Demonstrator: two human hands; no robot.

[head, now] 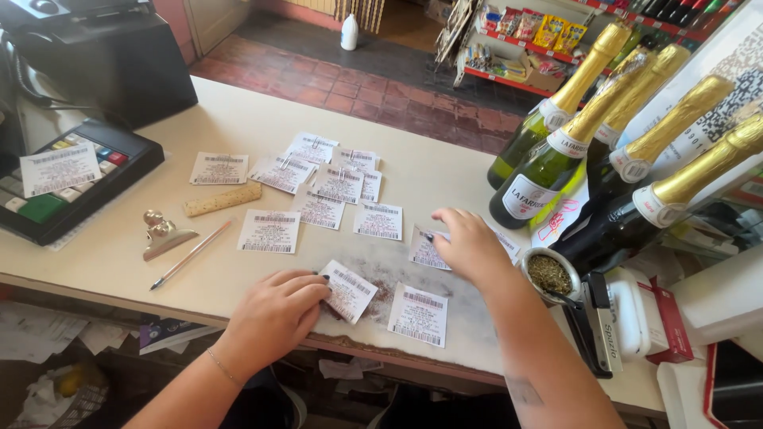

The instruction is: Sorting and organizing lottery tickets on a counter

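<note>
Near the counter's front edge, left hand (278,310) pinches a white printed paper slip (348,291), while right hand (469,246) presses fingers together on another white slip (425,250) farther back.

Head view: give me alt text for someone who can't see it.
Two bare hands sort small printed slips on a pale counter: the left hand presses one slip, the right hand touches another. More slips lie spread beyond; foil-topped bottles stand right, a cash register left.
</note>
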